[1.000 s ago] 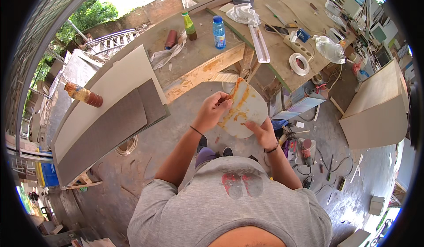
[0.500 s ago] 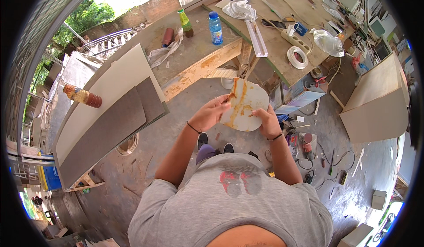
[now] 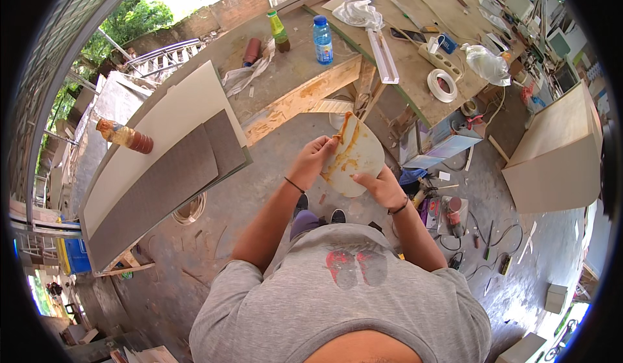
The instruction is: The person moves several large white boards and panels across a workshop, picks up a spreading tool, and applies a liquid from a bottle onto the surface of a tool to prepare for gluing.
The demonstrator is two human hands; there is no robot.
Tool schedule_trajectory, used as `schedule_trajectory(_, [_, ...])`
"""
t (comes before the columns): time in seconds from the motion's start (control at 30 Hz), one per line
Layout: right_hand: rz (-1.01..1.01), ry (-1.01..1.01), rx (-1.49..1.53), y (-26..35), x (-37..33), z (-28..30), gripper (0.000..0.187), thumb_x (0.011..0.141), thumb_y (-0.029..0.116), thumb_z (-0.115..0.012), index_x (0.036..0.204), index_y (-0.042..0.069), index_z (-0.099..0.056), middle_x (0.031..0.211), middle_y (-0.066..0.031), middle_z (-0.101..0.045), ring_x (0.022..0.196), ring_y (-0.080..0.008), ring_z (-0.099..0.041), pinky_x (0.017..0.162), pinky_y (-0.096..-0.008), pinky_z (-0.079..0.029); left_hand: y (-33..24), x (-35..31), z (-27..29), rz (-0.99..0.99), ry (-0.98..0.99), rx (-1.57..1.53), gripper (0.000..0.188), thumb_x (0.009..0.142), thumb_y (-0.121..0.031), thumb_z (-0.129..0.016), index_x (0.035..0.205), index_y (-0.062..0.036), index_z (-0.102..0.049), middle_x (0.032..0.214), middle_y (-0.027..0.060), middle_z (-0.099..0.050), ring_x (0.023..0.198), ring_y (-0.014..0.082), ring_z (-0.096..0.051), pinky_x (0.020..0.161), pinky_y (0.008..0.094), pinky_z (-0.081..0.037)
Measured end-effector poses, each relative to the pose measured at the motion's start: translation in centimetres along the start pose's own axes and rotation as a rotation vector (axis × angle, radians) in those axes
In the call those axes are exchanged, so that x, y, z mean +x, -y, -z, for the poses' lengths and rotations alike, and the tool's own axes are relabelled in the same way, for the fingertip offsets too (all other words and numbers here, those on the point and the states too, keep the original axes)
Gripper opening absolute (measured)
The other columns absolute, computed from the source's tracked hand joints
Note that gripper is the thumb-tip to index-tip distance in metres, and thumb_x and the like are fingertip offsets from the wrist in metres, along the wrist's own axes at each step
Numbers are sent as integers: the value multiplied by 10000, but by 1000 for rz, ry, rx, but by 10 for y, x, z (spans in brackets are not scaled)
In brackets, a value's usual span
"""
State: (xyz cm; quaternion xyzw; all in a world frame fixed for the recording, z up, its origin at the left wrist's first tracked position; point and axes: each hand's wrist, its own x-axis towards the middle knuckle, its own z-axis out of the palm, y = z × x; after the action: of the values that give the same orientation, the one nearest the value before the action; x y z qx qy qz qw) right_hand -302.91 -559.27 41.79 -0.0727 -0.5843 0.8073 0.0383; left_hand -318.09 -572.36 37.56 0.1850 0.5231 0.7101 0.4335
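A flat, pale board [image 3: 368, 152] with rounded sides and orange-brown smears is in front of me, above the floor. My right hand [image 3: 384, 188] grips its lower right edge, thumb on the upper face and fingers hidden beneath. My left hand [image 3: 314, 162] is closed in a pinch at the board's left edge. An orange-smeared strip [image 3: 346, 124] runs up from those fingertips; whether it is a separate piece or the board's edge I cannot make out. To the left, a bottle with reddish-brown contents [image 3: 124, 136] lies on a large white panel [image 3: 165, 113].
Ahead stands a workbench [image 3: 305, 81] bearing a blue-capped water bottle [image 3: 322, 40], a green-topped bottle [image 3: 278, 32], a white tape roll [image 3: 442, 85] and a power strip [image 3: 440, 62]. A pale box-shaped cabinet [image 3: 551, 158] is at right. A power tool [image 3: 455, 217] and cables lie on the floor.
The board has tilted and moved slightly left and down. My right hand has shifted left with it, its thumb further in over the face. My left hand stays at the left edge.
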Motion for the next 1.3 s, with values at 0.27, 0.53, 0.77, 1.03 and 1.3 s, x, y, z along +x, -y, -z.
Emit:
schedule_trajectory(0.27, [172,-19,-430,-5,3,-22,395,830,35,-541,1210,-20,-455,1132,-73,-565,1018,-130,-524,882,-300,-425,-1,1,-21,150,-345,33,706,866,-662,-298,1086,-58,-591,974,23,-606,865,87,-537,765,250,-435])
schedule_trajectory(0.53, [-8,-35,40,0,0,16,498,768,-34,-573,1244,-5,-428,1123,-72,-569,1010,-163,-538,865,-306,-435,-40,-17,-18,-157,118,162,473,941,-391,-413,1157,19,-508,986,18,-579,899,76,-524,806,226,-423])
schedule_trajectory(0.77, [-30,65,13,-6,2,-2,558,790,-22,-558,1309,0,-354,1181,-81,-532,1075,-158,-493,922,-308,-394,-20,-4,-5,-144,-27,209,302,927,-260,-508,1055,9,-565,837,-24,-583,729,29,-483,699,182,-416])
schedule_trajectory(1.03, [243,34,-220,-10,7,-25,839,727,-75,-510,1436,53,-82,1381,-90,-336,1200,-148,-382,999,-301,-318,-25,-7,-16,94,-134,-146,585,939,-515,-299,1068,-17,-577,898,37,-612,839,106,-567,784,249,-449])
schedule_trajectory(1.3, [139,31,74,14,6,-6,900,693,-100,-507,1441,61,-32,1409,-60,-280,1219,-147,-359,1009,-297,-303,-34,-18,-18,-233,2,188,295,927,-290,-497,994,-12,-570,905,19,-599,827,52,-531,739,200,-428])
